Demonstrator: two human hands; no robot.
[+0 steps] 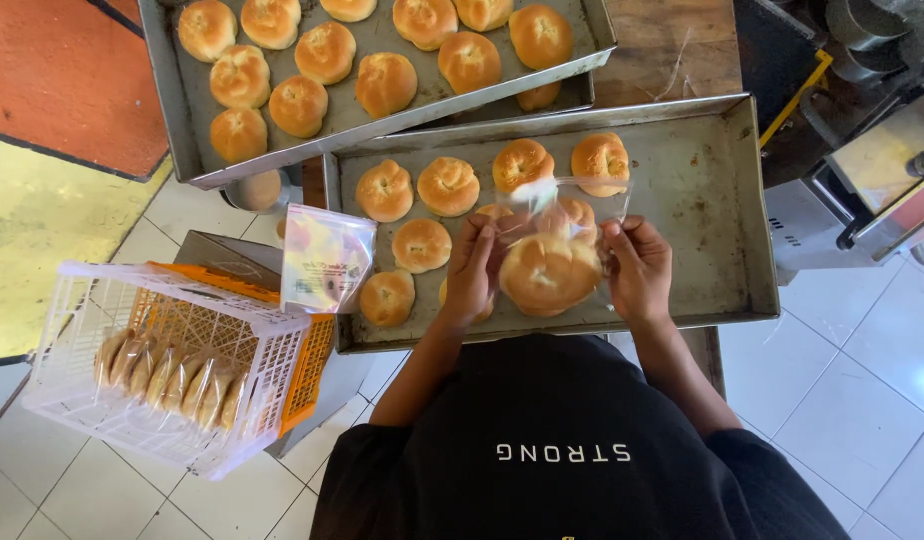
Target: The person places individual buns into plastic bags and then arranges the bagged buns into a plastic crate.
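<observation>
— Hands?
— Left hand and right hand pinch a clear bag — 1 bun inside.
— Location?
— Over the near metal tray, beside 8 loose buns.

A: Floor?
B: White square tiles, grey grout. Upper left, a red mat edged in black, a yellow patch below it.

A: Furniture?
B: Wooden table, worn top. At right, a steel machine with a yellow bar.

A: Light?
B: Even, daylight-like; soft shadows. No walls or windows in view.
</observation>
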